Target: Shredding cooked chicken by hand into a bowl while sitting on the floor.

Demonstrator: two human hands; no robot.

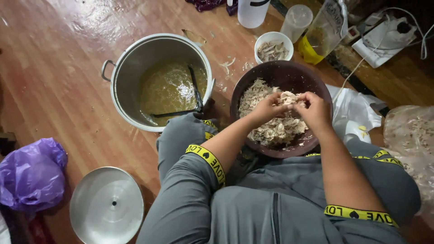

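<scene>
purple bag [31, 174]: bunched on the wooden floor [68, 81] at the far left, off to the side of the work
pot lid [107, 206]: lying flat just right of the bag, knob up, leaving the pot uncovered
steel pot [131, 68]: open beside the person's knee, yellowish broth inside, a dark ladle [195, 90] leaning in it with the handle toward the sitter, easy to grab
brown bowl [289, 74]: propped against the legs right under the hands, so anything pulled loose drops onto the heap of shredded meat [271, 129]
left hand [267, 108]: fingers curled in, pinching one end of a pale meat chunk [288, 96] above the bowl
right hand [315, 108]: curled the same way, fingertips nipping the other end of that chunk, the two hands nearly touching
small white bowl [273, 40]: beyond the brown bowl, holding what look like scraps, kept apart from the shreds
clear bags [409, 135]: at the far right, contents too blurred to tell
</scene>
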